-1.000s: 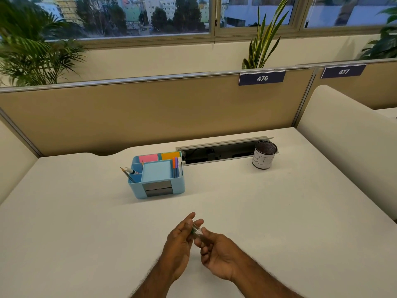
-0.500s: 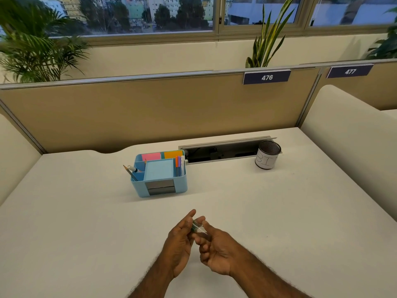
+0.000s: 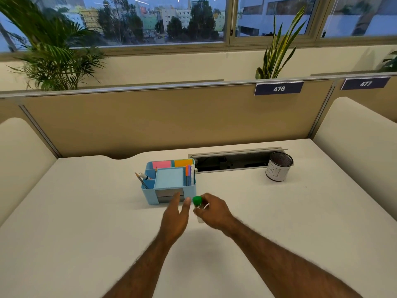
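Note:
My right hand (image 3: 212,212) grips a small clear tube with a green cap (image 3: 197,200), held upright just above the white desk (image 3: 86,222). My left hand (image 3: 175,216) is beside it with straight fingers, its fingertips close to the green cap and to the front of the light blue desk organiser (image 3: 169,181). The organiser holds pink and orange sticky notes, a blue note pad, pens and a pencil.
A black mesh cup with a white label (image 3: 278,169) stands at the back right, next to an open cable tray slot (image 3: 232,162). Tan partition panels with number plates 476 and 477 close off the desk's back; padded dividers stand on both sides.
Both hands have moved forward from near the desk's front to just before the organiser. The tube now stands upright with its green cap showing, and my left hand has let go of it.

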`<state>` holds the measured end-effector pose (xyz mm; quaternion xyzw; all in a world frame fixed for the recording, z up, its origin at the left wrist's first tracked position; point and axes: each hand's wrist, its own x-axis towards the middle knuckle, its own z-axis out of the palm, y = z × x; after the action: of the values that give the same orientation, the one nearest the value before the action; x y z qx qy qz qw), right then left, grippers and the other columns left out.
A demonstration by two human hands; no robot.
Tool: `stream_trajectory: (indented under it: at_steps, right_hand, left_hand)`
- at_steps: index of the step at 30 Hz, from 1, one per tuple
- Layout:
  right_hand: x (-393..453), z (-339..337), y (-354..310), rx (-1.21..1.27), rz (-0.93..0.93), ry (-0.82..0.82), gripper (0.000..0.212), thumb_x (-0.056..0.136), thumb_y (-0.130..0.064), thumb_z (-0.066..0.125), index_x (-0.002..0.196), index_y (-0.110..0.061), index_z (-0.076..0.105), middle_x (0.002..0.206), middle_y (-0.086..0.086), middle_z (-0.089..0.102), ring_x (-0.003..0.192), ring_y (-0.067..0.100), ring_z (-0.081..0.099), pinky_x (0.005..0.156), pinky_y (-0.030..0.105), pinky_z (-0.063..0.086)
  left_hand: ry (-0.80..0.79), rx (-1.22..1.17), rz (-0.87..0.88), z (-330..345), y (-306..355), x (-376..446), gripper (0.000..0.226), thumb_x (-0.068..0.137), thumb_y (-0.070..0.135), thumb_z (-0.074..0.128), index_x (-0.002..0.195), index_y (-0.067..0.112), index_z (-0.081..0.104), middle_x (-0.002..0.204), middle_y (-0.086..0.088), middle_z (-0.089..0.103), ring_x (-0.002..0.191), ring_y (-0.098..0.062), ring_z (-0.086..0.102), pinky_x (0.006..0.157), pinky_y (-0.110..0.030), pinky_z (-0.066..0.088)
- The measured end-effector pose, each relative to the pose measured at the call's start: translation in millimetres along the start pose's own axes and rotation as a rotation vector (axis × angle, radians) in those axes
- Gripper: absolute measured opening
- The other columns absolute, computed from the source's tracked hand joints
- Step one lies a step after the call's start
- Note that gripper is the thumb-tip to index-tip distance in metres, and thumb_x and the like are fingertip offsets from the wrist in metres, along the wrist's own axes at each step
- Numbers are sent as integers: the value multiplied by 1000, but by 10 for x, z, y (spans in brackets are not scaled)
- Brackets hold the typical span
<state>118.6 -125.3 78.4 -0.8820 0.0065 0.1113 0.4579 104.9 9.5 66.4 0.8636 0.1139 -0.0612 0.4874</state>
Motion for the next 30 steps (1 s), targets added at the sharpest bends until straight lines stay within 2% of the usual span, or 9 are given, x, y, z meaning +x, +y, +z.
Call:
stream_trajectory:
  at_steps: [1,3,5,10,14,18,20,23,30]
  right_hand:
    - [83,-8,-72,29,-14,27,34,85,-21,69,116,-17,54,117,4,62,94,13,56,64,13,46]
    - [225,-45,-186,61,-26,81,36,84,-15,70,113,-17,49,117,5,60,96,12,55,62,9,45]
    - [352,-85,-267,75,-37,108,34,82,-13,72,105,-19,47,111,4,59,98,13,55,65,15,49]
    - [690,-114,-460,41,-97,124,35,78,-10,74,91,-21,44,113,5,61,103,15,58,54,9,45]
    - [978,-74,-528,22,-108,136,32,75,-5,75,91,-18,51,110,6,57,107,20,59,63,19,54]
    - [1194,45,-546,-41,-169,136,26,76,-10,77,95,-15,59,103,2,59,102,21,60,69,22,53]
    - [1268,120,-536,-87,-184,134,26,75,-16,78,96,-17,63,108,5,61,103,22,58,69,24,54]
    - [1362,232,-496,-204,-181,128,29,76,-23,78,102,-21,66,118,7,58,112,25,49,87,37,54]
    - [1421,395,-406,-301,-169,129,32,80,-31,74,110,-23,66,125,7,57,116,24,46,94,38,48]
  left_hand:
    - [85,112,42,-65,-34,92,67,95,49,41,153,22,20,162,-5,26,148,-27,27,116,-42,30]
    - [149,340,114,-194,-118,263,72,95,44,48,154,18,17,164,-5,18,151,-25,18,118,-39,25]
    - [122,540,144,-308,-219,404,78,93,44,51,155,17,13,165,-4,11,152,-24,13,120,-39,21]
    - [12,784,127,-491,-361,624,81,94,48,46,155,15,4,166,-5,-2,153,-25,3,122,-41,12]
    - [-21,794,92,-487,-434,683,79,95,50,40,155,16,1,166,-4,-4,153,-24,0,123,-42,9]
    - [9,728,98,-454,-474,690,78,95,50,41,155,19,2,166,-2,-4,153,-22,1,123,-40,9]
    - [19,705,96,-453,-493,700,78,94,50,42,155,21,2,166,-2,-6,153,-21,2,123,-39,9]
    - [36,695,105,-461,-535,722,78,94,50,43,155,22,3,166,-2,-8,153,-20,2,123,-37,9]
    - [56,678,115,-410,-593,723,80,94,50,43,155,22,0,166,-1,-8,153,-19,-2,122,-34,9]
